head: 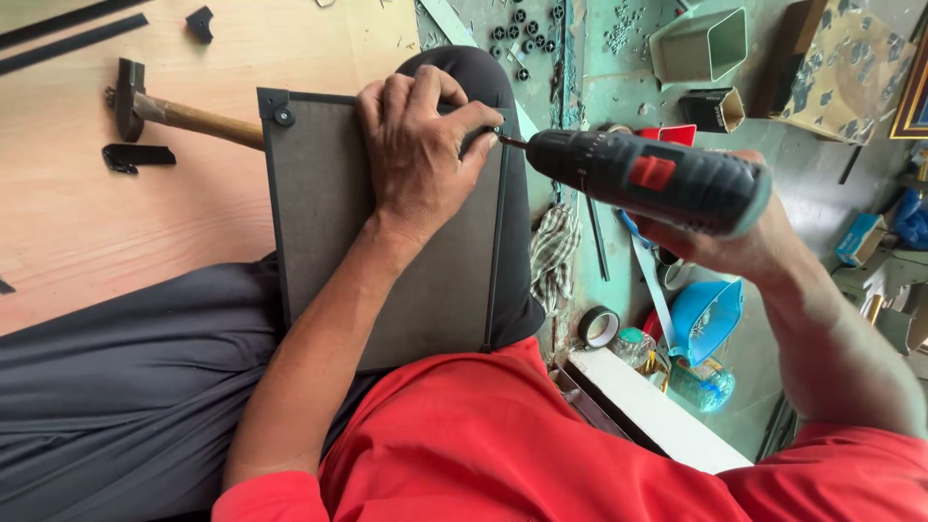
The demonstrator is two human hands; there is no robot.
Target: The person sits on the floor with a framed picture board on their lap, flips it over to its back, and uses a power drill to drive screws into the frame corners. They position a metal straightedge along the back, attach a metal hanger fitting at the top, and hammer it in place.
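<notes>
A grey backing board in a thin black frame [319,213] rests on my knee, over my dark trousers. My left hand [418,145] presses down on its top edge, fingers curled around the frame's right rail. My right hand [749,246] grips a black cordless drill [638,179] with a red switch. The drill's bit touches the frame's rail just beside my left fingertips. A small round fitting sits at the frame's top left corner [283,116].
A wooden-handled hammer [184,116] and black corner pieces [138,155] lie on the plywood sheet at left. On the green floor are small black parts [527,29], a checked cloth [554,253], a tape roll [599,326], a blue bowl [706,314] and a green bin [701,45].
</notes>
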